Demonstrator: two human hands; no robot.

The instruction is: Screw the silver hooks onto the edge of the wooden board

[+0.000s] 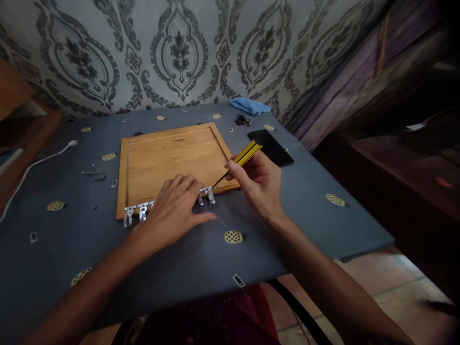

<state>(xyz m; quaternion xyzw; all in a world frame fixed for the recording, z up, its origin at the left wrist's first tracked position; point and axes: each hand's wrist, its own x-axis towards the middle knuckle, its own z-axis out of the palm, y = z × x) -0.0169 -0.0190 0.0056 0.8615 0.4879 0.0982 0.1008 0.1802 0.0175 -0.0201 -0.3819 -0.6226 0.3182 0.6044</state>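
Note:
A framed wooden board [172,160] lies flat on the cloth-covered table. Along its near edge sit several shiny metal hooks [143,211], some of them hidden under my left hand [176,203]. That hand rests palm down over the edge, fingers stretched out and thumb pointing right. In my right hand [257,179] is a screwdriver [245,154] with a yellow and black handle, held at a slant. Its thin shaft points down and left, the tip close to the rightmost hook [208,194]. Whether the tip touches a screw is too small to tell.
Right of the board lie a dark flat phone-like object [272,147], keys [243,120] and a blue cloth [249,106]. At left are a white cable [39,162] and a small curved dark item [96,176]. The table [305,225] ends at the right, above a tiled floor.

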